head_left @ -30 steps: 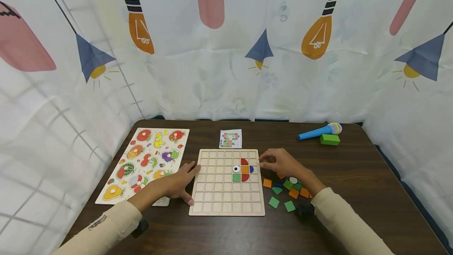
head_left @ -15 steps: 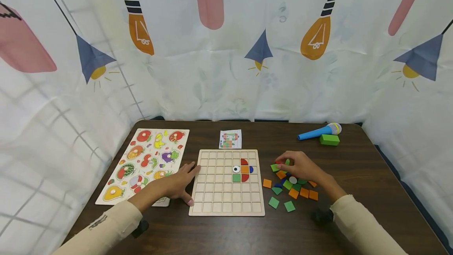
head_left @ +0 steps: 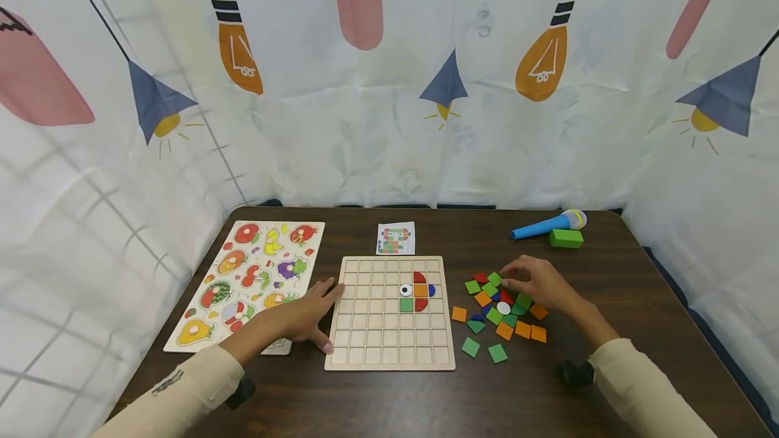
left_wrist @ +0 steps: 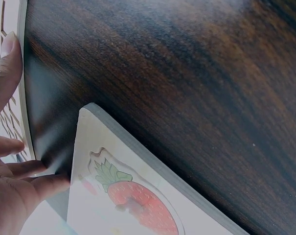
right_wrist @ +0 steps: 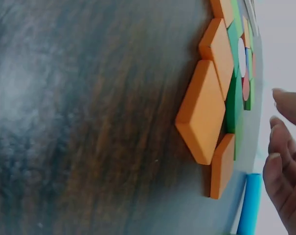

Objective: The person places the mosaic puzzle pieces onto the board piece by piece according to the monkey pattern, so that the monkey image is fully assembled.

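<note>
My left hand (head_left: 304, 315) rests at the left edge of a wooden grid board (head_left: 365, 340), its thumb and fingers spread along the rim. In the left wrist view the fingers (left_wrist: 52, 185) also reach close to the fruit puzzle board (left_wrist: 96, 142). On the grid sit an orange square (head_left: 420, 290), red pieces above and below it, a blue half-round piece (head_left: 432, 290), a green square (head_left: 406, 305) and an eye piece (head_left: 406, 290). My right hand (head_left: 538, 281) hovers over the right side of a pile of coloured tiles (head_left: 494, 317); its fingers are loosely bent, with nothing visible between them.
A small printed pattern card (head_left: 395, 238) lies behind the grid board. At the back right are a blue toy microphone (head_left: 548, 226) and a green block (head_left: 567, 239). Two green squares (head_left: 498, 353) lie in front of the pile. A patterned curtain (head_left: 365, 140) surrounds the table.
My right hand has moved from the grid board's right edge to the right, over the tile pile and on to its right side. More tiles are uncovered. The left hand stays in place.
</note>
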{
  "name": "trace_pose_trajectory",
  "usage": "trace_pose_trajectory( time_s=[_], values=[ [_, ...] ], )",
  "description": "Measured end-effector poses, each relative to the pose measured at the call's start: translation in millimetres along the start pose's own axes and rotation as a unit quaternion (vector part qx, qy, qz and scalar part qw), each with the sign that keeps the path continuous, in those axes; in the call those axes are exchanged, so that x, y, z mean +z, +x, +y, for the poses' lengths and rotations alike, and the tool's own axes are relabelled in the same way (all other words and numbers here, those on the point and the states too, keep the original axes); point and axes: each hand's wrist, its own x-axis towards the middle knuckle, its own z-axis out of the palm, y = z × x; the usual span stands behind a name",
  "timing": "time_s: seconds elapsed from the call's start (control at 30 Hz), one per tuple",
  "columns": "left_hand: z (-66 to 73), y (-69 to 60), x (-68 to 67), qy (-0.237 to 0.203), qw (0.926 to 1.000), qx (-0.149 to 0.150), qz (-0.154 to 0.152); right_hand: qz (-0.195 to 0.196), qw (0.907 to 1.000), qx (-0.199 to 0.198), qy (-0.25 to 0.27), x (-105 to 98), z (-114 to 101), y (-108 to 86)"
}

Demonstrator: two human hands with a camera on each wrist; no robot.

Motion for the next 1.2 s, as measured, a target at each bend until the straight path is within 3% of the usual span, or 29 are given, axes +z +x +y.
trace_pose_trajectory(
  time_s=[0.23, 0.57, 0.87, 1.2],
  values=[
    [0.2, 0.6, 0.7, -0.002, 1.0000, -0.005, 0.000, 0.003, 0.9992, 0.033, -0.023, 8, 0, 6.2],
    [0.2, 0.6, 1.1, -0.003, 1.0000, -0.004, 0.002, -0.053, 0.9943, 0.084, -0.038, 12, -3, 13.9],
    [0.7, 0.1, -0.1, 0.001, 1.0000, -0.006, 0.002, -0.071, 0.9921, 0.097, -0.035, 10, -2, 18.9],
    [0.2, -0.5, 0.1, 0.000, 1.0000, -0.007, 0.001, -0.062, 0.9958, 0.068, 0.002, 12, 0, 20.7]
  ],
)
